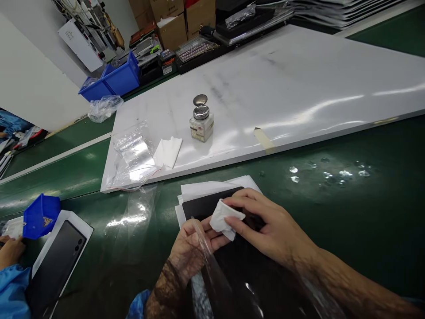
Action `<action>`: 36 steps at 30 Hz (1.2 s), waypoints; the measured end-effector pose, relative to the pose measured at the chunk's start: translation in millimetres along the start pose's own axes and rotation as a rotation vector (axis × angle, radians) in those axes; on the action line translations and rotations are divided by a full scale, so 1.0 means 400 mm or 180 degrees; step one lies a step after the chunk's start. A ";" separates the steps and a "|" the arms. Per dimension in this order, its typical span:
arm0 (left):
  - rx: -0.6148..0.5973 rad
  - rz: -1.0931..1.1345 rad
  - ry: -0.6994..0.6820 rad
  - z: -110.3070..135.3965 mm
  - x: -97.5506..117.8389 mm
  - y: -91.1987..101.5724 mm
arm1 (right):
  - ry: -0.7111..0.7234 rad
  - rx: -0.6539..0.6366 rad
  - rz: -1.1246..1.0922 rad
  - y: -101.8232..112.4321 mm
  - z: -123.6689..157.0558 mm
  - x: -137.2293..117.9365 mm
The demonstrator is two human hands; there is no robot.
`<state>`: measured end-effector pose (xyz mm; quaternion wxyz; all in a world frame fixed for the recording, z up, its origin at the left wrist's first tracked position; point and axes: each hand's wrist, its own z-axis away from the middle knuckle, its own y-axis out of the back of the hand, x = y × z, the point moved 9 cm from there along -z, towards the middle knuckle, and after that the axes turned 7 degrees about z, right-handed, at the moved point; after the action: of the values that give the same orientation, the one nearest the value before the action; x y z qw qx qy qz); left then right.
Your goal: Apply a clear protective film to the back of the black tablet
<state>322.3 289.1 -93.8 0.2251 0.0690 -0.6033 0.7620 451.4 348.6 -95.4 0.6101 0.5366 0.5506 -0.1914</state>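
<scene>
One dark panel (206,202) lay nearest, on white paper sheets (199,189); far edge and far left corner showed, near end got lost in dark glare around a clear film strip (206,248), couldn't tell where it stopped. Long axis seemed to run away from the wearer, far end leaning left. Right hand (265,217) pinched a white wipe (226,217) between thumb and fingers, above the panel's far part. Left hand (195,243) was palm up, fingers under and touching the wipe, some tips hidden by it; couldn't tell if it gripped wipe or strip. Wipe was crumpled, long axis hard to make out, one corner pointing right. Off left, a co-worker's hand (11,252) was cut off at the edge, near a blue tray (41,217) and dark tablet (59,257). Beyond, on a white board (299,88): bottle (201,126), metal cap up, label unreadable; folded cloth (168,151) and plastic bag (136,153) to its left. Farthest, blue bins (121,75) and cartons (201,20), contents mostly hidden
</scene>
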 end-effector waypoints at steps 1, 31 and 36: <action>-0.0077 0.0012 -0.0026 -0.003 -0.001 0.002 | -0.0178 -0.0001 -0.0107 0.005 -0.003 0.001; -0.0289 -0.0191 -0.0187 0.000 0.016 -0.008 | -0.1179 -0.0419 -0.1179 -0.003 -0.018 -0.005; -0.0076 -0.0456 -0.0021 0.003 0.001 0.007 | -0.1139 -0.0250 -0.1048 0.001 -0.021 0.006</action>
<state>320.5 287.8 -95.9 0.2779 0.1118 -0.6066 0.7365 448.7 356.7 -95.6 0.6789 0.3731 0.5208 -0.3587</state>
